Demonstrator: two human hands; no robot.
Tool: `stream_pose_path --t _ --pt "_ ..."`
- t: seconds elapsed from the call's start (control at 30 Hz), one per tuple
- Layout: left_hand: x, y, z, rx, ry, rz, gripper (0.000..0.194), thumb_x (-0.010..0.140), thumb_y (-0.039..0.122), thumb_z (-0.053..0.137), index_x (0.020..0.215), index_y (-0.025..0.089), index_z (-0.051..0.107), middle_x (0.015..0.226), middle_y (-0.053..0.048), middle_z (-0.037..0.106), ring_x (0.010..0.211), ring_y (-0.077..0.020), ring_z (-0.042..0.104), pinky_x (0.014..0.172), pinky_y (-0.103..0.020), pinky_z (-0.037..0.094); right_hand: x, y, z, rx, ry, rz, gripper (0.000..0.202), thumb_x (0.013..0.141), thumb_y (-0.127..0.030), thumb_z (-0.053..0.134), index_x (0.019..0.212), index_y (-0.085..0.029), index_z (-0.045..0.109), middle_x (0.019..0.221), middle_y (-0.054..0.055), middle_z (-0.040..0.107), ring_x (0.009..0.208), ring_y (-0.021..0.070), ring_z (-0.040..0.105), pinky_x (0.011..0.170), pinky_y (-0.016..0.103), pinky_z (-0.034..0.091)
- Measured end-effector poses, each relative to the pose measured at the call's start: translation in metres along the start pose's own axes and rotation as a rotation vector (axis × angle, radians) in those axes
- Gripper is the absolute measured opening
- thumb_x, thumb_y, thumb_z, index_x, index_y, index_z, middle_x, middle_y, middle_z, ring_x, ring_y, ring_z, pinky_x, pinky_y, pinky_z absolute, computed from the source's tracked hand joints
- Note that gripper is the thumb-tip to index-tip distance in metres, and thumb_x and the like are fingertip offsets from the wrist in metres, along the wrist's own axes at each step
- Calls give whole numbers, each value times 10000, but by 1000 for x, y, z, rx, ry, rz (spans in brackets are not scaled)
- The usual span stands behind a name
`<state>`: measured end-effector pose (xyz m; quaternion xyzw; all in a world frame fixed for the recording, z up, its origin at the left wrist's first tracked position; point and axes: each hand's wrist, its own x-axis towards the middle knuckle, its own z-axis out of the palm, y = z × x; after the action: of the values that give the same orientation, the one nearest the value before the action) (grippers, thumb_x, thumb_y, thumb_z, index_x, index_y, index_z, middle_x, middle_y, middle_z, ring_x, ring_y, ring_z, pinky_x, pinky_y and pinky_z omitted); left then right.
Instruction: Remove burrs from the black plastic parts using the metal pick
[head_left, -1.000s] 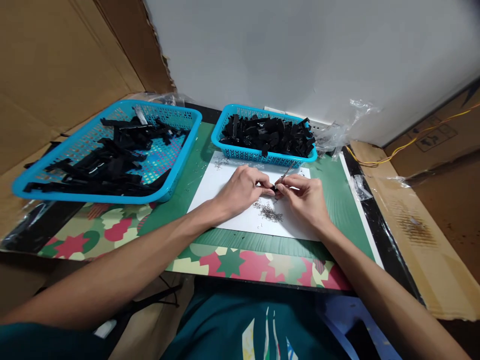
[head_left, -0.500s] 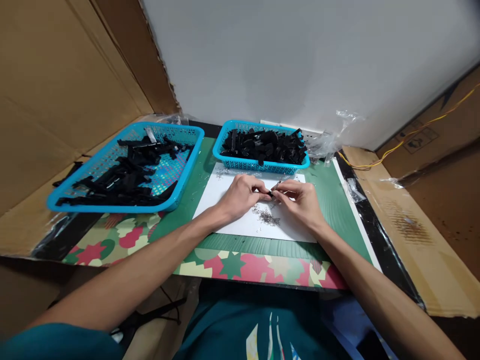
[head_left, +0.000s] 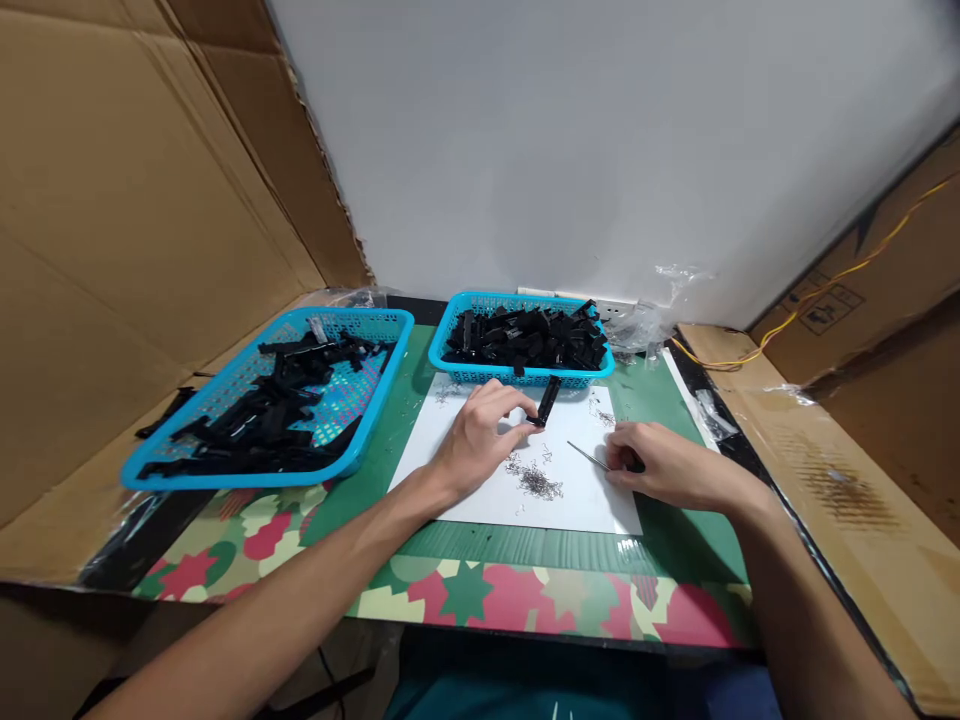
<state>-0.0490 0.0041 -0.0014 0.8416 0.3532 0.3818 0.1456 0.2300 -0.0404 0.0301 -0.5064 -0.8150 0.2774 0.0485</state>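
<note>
My left hand point(head_left: 484, 428) is closed, pinching a narrow black plastic part point(head_left: 549, 402) between thumb and fingertips. The part is held tilted above the white sheet point(head_left: 480, 507), just in front of the small blue basket. At the sheet's right edge, my right hand point(head_left: 649, 462) is closed around a thin metal tool point(head_left: 588, 456). Its slim shaft points left toward the middle of the sheet, while its other end is hidden in my fingers. Between the hands and nearer to me lies a pile of tiny metal pieces point(head_left: 538, 482), too small to name.
A small blue basket point(head_left: 517, 376) heaped with black parts stands at the back. To the left is a larger blue basket point(head_left: 358, 440) with longer black pieces. More tiny pieces point(head_left: 606, 418) lie at the sheet's right. Cardboard point(head_left: 847, 470) borders the right side, with a yellow cable point(head_left: 780, 325).
My hands were together at the black part. My right hand has moved away to the right, and the metal tool now shows in it. The view has tilted upward.
</note>
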Motion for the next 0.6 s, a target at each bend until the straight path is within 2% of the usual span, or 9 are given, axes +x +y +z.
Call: stream_pose_path --t 0.07,0.17,0.33,0.4,0.5,0.57,0.6 --pt "0 1 -1 4 7 22 121 894 111 786 931 186 699 935 -6 753 907 -200 601 864 -357 445 -2 0 -3 22 -37 27 181 921 -288 682 774 -184 677 783 35 684 681 149 551 619 280 374" --pt "0 3 -2 11 11 74 110 914 111 768 940 183 689 942 -11 750 904 -196 613 867 -358 439 -2 1 -4 66 12 67 283 978 -394 651 786 -189 681 755 33 686 662 154 540 597 289 354" --pt "4 3 -9 53 75 153 55 956 196 745 993 189 705 970 -37 767 888 -199 630 848 -358 456 7 -1 8 118 107 6 303 1022 -411 601 811 -201 657 730 14 678 643 151 539 584 280 328" --pt "11 3 -17 73 151 119 95 948 259 766 995 189 720 937 -38 772 828 -190 621 825 -351 470 14 -5 16 155 147 -13 287 1038 -404 582 846 -204 654 699 2 666 620 148 537 585 273 332" --pt "34 4 -40 135 256 -19 137 923 321 789 965 197 752 895 -32 774 772 -180 600 786 -333 476 28 -13 27 142 315 -33 149 1017 -277 604 933 -194 694 833 34 707 703 159 581 635 266 361" --pt "54 3 -60 169 251 -139 134 903 315 797 964 199 768 885 -26 776 753 -174 600 750 -316 475 38 -20 31 122 374 -78 125 995 -207 614 939 -185 724 904 61 718 782 174 611 693 268 388" --pt "65 1 -70 179 204 -196 143 891 324 804 951 199 772 867 -24 775 735 -170 603 720 -306 471 43 -23 32 139 376 -98 117 977 -189 633 942 -182 745 924 69 722 802 177 621 708 268 396"
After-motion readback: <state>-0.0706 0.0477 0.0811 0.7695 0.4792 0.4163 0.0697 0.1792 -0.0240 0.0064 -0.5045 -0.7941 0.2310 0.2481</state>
